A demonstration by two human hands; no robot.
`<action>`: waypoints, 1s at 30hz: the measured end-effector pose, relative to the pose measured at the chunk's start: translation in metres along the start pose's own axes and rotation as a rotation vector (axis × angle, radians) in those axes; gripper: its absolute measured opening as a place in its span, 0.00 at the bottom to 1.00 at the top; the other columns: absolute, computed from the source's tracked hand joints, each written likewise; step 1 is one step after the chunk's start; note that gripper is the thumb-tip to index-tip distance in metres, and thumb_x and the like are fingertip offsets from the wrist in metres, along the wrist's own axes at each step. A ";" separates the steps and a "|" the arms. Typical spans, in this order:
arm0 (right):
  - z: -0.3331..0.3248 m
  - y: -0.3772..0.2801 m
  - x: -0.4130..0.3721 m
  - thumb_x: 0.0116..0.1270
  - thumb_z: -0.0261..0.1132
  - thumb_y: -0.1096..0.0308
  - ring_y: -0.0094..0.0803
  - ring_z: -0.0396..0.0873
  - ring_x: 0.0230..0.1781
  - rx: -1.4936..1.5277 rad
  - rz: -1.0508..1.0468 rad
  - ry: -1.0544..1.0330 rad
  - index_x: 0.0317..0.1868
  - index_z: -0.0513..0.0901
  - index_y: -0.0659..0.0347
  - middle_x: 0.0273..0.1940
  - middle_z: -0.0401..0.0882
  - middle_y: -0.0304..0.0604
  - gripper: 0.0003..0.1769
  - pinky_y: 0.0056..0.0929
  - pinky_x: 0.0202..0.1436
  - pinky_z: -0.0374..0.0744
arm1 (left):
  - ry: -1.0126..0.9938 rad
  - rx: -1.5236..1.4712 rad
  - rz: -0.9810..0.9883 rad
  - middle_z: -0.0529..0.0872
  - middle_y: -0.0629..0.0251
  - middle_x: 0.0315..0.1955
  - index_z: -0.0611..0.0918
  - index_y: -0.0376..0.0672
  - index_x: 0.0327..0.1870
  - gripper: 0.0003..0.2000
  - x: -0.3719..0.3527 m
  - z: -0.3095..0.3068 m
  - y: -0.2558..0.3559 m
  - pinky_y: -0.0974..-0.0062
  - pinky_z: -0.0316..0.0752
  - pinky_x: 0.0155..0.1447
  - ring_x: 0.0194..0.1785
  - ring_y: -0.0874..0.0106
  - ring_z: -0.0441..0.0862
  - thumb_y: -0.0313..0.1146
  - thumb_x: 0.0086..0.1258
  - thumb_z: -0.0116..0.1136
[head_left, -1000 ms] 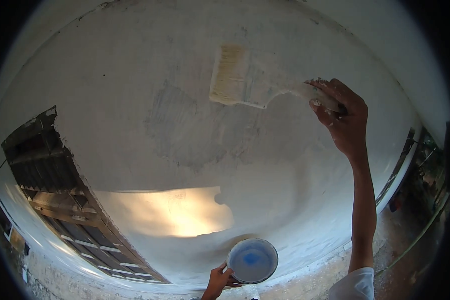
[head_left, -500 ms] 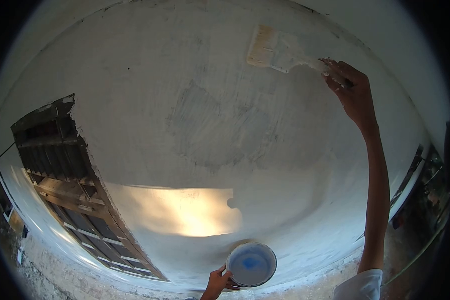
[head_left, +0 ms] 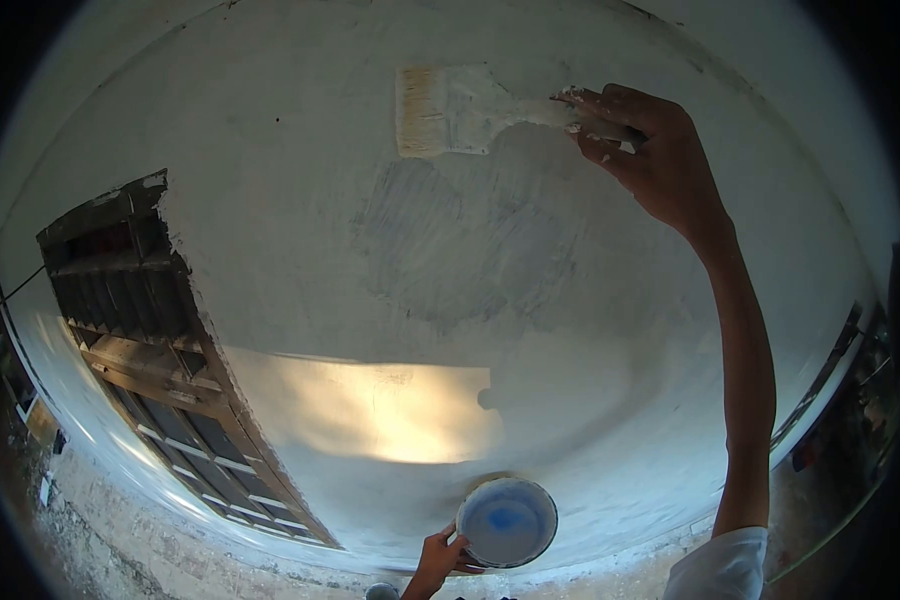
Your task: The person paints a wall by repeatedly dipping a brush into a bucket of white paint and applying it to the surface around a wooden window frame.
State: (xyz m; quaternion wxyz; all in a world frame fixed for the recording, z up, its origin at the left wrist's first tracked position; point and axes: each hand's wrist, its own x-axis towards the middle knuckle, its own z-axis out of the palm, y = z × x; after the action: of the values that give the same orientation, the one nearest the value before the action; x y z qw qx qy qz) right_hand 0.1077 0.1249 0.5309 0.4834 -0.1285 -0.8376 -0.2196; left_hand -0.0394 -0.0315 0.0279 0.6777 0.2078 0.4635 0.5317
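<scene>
My right hand (head_left: 638, 145) is closed round the handle of a wide paintbrush (head_left: 470, 108), its pale bristles pointing left against the upper part of the white wall (head_left: 300, 230). White paint smears the brush and my fingertips. Low in the view, my left hand (head_left: 438, 562) grips the rim of a round bucket (head_left: 507, 523) at its left side. Bluish-white liquid with a bright blue patch shows inside it. Below the brush, a greyer patch (head_left: 460, 240) with streaky strokes marks the wall.
A wooden window with shutters and panes (head_left: 185, 390) is set in the wall at left. Sunlight (head_left: 410, 410) falls on the lower wall. Another small container (head_left: 381, 592) stands at the bottom edge, and rough ground (head_left: 100, 540) runs along the wall's foot.
My right hand has swept the paintbrush to the left along the upper wall. The bucket stays in my left hand, almost unmoved.
</scene>
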 end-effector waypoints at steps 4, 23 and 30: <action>-0.012 0.014 -0.020 0.61 0.70 0.72 0.27 0.82 0.36 0.020 0.164 -0.063 0.54 0.84 0.58 0.40 0.84 0.41 0.18 0.26 0.45 0.83 | 0.032 0.013 -0.026 0.83 0.44 0.41 0.64 0.30 0.69 0.28 -0.002 0.003 0.006 0.55 0.88 0.38 0.34 0.53 0.87 0.24 0.66 0.53; -0.050 0.039 -0.042 0.62 0.68 0.74 0.30 0.83 0.48 0.019 0.279 0.044 0.55 0.82 0.60 0.46 0.85 0.44 0.19 0.27 0.56 0.81 | 0.023 0.006 -0.012 0.83 0.43 0.43 0.62 0.30 0.70 0.30 0.002 0.009 -0.005 0.57 0.89 0.39 0.36 0.51 0.87 0.22 0.65 0.53; -0.085 0.055 -0.085 0.62 0.66 0.79 0.28 0.83 0.46 -0.016 0.233 0.244 0.54 0.82 0.62 0.46 0.84 0.43 0.18 0.27 0.48 0.84 | 0.021 -0.001 -0.010 0.83 0.43 0.43 0.62 0.30 0.70 0.30 0.002 0.008 -0.004 0.56 0.89 0.39 0.36 0.51 0.87 0.24 0.66 0.54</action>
State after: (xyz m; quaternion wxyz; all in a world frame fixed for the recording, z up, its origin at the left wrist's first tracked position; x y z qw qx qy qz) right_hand 0.2380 0.1311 0.5078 0.6027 -0.2007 -0.7504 -0.1826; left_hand -0.0309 -0.0291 0.0278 0.6756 0.1996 0.4714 0.5305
